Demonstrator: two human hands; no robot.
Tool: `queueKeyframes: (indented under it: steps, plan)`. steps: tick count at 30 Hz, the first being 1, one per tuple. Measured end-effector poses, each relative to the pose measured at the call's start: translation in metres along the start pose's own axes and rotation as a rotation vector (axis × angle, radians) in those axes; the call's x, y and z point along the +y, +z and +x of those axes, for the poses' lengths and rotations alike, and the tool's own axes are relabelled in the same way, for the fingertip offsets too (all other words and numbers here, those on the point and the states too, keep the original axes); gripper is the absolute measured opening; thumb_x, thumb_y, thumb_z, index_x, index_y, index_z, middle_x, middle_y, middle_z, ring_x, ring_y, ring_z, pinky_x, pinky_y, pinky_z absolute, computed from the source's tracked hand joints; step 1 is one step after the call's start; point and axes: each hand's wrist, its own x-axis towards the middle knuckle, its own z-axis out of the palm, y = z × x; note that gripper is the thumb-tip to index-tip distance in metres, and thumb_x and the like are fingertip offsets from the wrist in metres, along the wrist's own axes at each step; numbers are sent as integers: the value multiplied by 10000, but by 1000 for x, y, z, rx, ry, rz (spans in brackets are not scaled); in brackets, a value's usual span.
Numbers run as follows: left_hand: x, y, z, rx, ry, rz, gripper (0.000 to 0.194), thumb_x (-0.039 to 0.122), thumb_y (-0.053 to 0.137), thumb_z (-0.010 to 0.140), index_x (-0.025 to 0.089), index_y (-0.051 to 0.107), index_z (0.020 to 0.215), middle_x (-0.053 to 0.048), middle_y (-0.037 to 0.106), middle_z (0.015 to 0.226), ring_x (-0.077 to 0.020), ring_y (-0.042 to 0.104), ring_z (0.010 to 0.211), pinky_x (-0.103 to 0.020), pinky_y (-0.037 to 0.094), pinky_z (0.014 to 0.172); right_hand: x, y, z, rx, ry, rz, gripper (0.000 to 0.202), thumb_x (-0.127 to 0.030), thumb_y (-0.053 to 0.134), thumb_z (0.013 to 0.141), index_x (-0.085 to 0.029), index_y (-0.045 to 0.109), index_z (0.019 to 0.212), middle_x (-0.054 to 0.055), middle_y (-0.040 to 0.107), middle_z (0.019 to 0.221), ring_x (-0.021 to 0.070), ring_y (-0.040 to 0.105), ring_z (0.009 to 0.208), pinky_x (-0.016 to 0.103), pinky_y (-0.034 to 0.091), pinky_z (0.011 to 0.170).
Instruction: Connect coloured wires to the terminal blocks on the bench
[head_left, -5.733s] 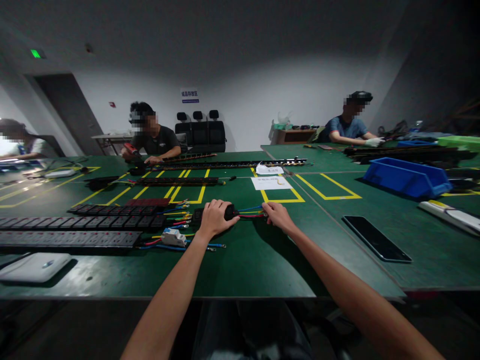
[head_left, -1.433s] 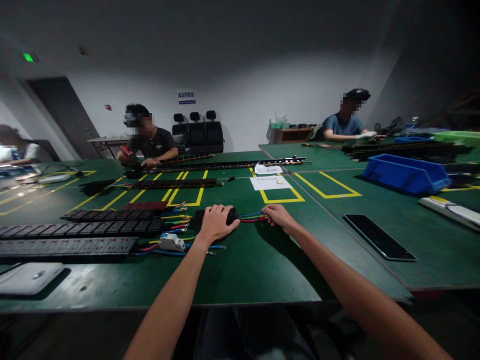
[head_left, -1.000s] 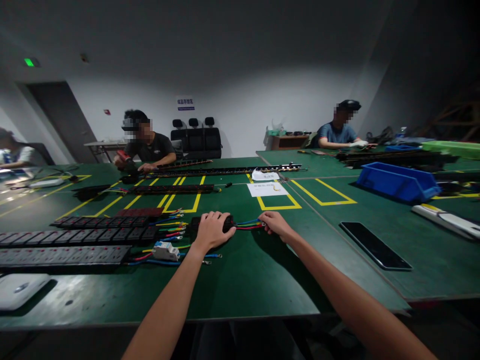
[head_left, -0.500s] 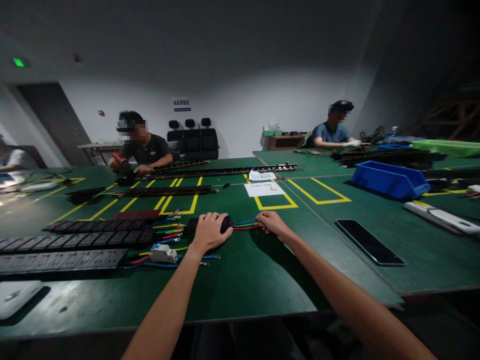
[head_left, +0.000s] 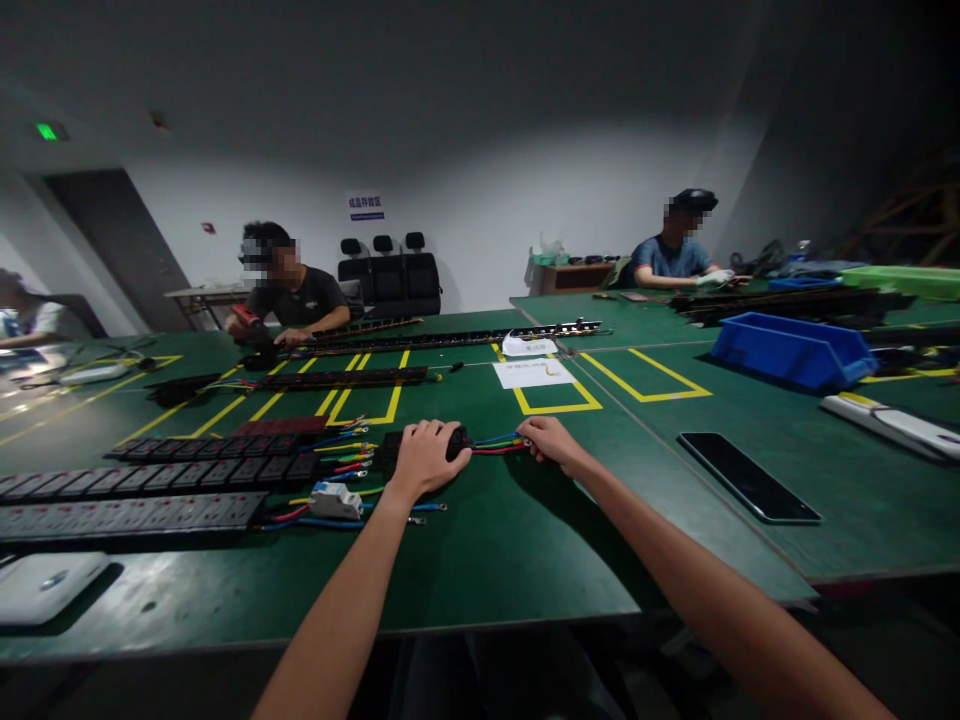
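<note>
My left hand (head_left: 430,458) lies over a black block (head_left: 457,441) on the green table, its fingers wrapped round the top. Blue, green and red wires (head_left: 495,444) run out of the block's right end. At their far ends my right hand (head_left: 551,445) pinches the wires between thumb and fingers. Left of my hands lie several black socket strips (head_left: 135,515) with coloured wire ends. A white breaker (head_left: 335,500) sits on the wires of the nearest strip.
A phone (head_left: 748,477) and a blue bin (head_left: 791,350) are on the right. White paper labels (head_left: 531,374) lie beyond my hands. Two people (head_left: 300,300) (head_left: 671,258) work across the table, with another person at the far left. A white device (head_left: 52,585) sits near left.
The view has shifted slightly, so the table's contents appear a little further right. Both my hands keep their hold on the block and the wires.
</note>
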Motion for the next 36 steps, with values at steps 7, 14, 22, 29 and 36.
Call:
queueKeyframes:
  steps: [7,14,22,29,36]
  plan:
    - [-1,1,1,-6,-2,-17,570,616,461,959,238,613,1357,-112,687,1206,-302,588,1100,-460,402,976,-3,-1,-4,1,4,-13,141,-209,603,867,-161,634,738,-45,536,535,72,492,424,151,342,373]
    - [-1,2,0,-7,-4,-7,569,614,471,956,236,613,1358,-115,686,1213,-308,581,1113,-465,390,984,3,0,1,1,-14,-26,153,-210,594,880,-161,630,740,-45,531,540,75,495,423,156,341,374]
    - [0,0,0,-19,-12,-10,573,618,470,954,243,611,1363,-113,686,1219,-308,580,1122,-466,392,997,10,0,5,-2,-41,-25,150,-223,597,880,-161,634,749,-41,545,552,74,517,445,142,358,381]
    - [0,0,1,-7,-5,-10,572,614,473,955,229,620,1351,-117,687,1197,-307,587,1100,-467,399,985,6,-1,3,-4,-24,-30,142,-216,599,877,-162,642,752,-40,545,539,79,506,425,155,356,374]
    - [0,0,0,-7,-1,-9,572,617,460,963,231,615,1355,-113,687,1200,-302,586,1104,-465,398,989,4,-1,0,-9,-21,-24,148,-198,579,889,-161,644,761,-40,544,556,80,511,439,154,358,374]
